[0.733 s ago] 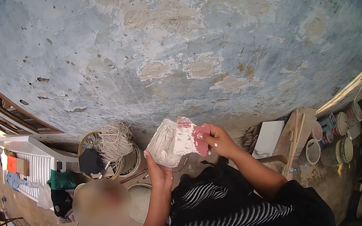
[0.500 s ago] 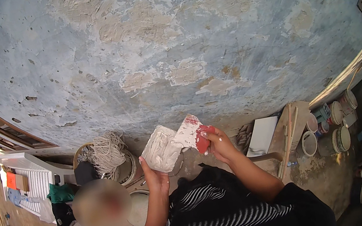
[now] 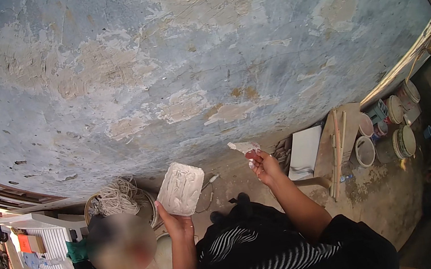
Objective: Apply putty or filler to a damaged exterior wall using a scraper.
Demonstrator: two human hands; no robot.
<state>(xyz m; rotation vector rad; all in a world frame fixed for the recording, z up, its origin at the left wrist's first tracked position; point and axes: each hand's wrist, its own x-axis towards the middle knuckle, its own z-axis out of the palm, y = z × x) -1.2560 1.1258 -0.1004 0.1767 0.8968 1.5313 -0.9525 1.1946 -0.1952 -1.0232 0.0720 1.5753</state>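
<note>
My left hand grips the lower edge of a rectangular board thickly coated with off-white filler paste. In my right hand is a red scraper, tilted so that it shows nearly edge-on, with paste along its blade. Board and scraper are apart, both held in front of the wall. The blue-grey wall fills the upper view, its paint flaking, with beige filled patches across it. No part of the scraper touches the wall.
Bundled pale rope lies in a round container at the left, near a white ridged panel. At the right stand a white board, wooden sticks and several buckets. A cable lies on the floor behind the board.
My right hand has drawn the scraper off the board and turned it from face-on to nearly edge-on. The view has shifted, so the wall patches sit further left.
</note>
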